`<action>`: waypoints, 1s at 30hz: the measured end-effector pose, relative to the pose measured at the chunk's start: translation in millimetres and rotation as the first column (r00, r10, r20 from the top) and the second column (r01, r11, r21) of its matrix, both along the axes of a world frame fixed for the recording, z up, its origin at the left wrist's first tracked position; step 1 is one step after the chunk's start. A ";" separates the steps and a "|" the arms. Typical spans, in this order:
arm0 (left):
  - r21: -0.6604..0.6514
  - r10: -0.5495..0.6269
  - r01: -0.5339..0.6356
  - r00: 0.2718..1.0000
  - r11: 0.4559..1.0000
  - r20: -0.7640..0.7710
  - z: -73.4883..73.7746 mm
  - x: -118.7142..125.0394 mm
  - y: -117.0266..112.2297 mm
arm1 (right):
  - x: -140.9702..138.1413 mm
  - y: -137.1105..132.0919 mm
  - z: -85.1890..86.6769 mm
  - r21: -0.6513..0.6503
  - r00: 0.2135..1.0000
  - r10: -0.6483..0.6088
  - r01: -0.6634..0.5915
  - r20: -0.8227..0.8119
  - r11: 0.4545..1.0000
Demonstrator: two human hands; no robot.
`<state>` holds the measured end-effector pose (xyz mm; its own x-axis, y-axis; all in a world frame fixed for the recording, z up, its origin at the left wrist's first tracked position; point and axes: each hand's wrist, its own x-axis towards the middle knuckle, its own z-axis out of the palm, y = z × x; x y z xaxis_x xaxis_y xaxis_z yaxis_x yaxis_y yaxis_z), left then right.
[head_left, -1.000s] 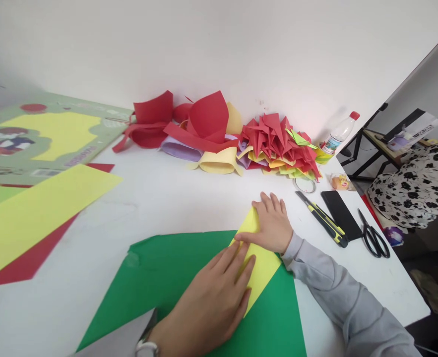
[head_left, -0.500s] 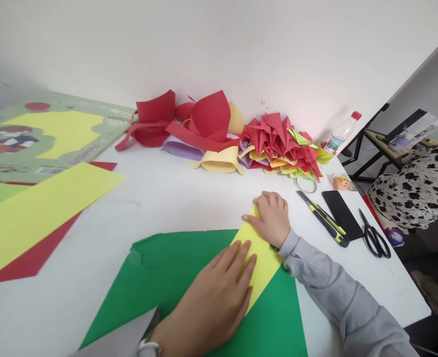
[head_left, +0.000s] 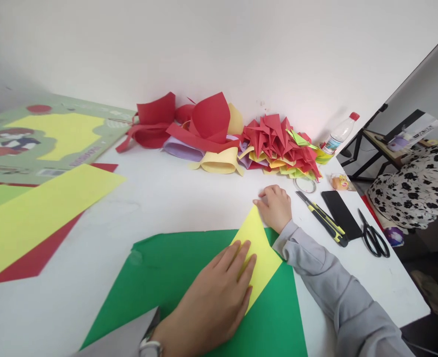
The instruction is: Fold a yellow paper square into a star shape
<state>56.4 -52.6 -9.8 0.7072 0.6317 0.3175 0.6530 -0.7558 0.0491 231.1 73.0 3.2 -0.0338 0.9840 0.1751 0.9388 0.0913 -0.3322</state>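
A yellow paper (head_left: 260, 229) lies slantwise on a green sheet (head_left: 166, 263), its top corner reaching beyond the green edge. My left hand (head_left: 215, 287) rests flat on the yellow paper, fingers stretched out and slightly apart, covering its lower left part. At the paper's top corner, my right hand (head_left: 277, 206) is curled, with the thumb and a finger closed on the tip. The fold or edge right beside that hand is partly hidden by the sleeve.
To the right lie a utility knife (head_left: 323, 219), a black phone-like slab (head_left: 341, 214), scissors (head_left: 373, 235) and a tape roll (head_left: 305, 185). Red paper shapes (head_left: 209, 116) and folded paper pieces (head_left: 278, 141) line the wall beside a bottle (head_left: 340, 134). Yellow strips (head_left: 47, 210) lie left.
My right hand has shifted slightly off the yellow paper's surface toward its top corner, its fingers now more curled. More of the yellow paper's right side shows. My left hand has stayed put.
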 end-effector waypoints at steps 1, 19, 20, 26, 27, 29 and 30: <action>0.004 0.003 -0.003 1.000 1.000 0.007 -0.1 -0.4 0.1 | 0.4 0.6 -0.5 0.003 1.000 0.000 0.000 -0.003 1.000; -0.017 -0.038 0.038 0.999 0.999 0.025 1.9 -5.1 4.6 | 22.1 -5.7 -6.6 -0.020 0.952 0.306 -0.305 0.029 0.952; -0.012 -0.038 0.038 0.999 0.999 0.027 2.2 -5.2 4.5 | 22.2 -4.5 -6.9 -0.020 0.958 0.285 -0.285 0.011 0.958; 0.027 -0.024 0.024 0.999 0.999 0.022 2.0 -3.7 3.3 | 19.9 -1.8 -6.7 -0.008 0.971 0.238 -0.239 -0.006 0.971; 0.029 -0.032 0.031 0.999 0.999 0.018 1.6 -3.5 3.2 | 19.2 -1.9 -6.2 -0.004 0.975 0.224 -0.224 -0.001 0.975; 0.028 -0.035 0.035 0.999 0.999 0.011 0.8 -3.6 3.4 | 17.4 -1.9 -4.9 0.000 0.981 0.195 -0.195 0.009 0.981; 0.025 -0.035 0.035 0.999 0.999 0.009 0.6 -3.8 3.6 | 16.5 -1.9 -4.2 0.001 0.983 0.186 -0.186 0.013 0.983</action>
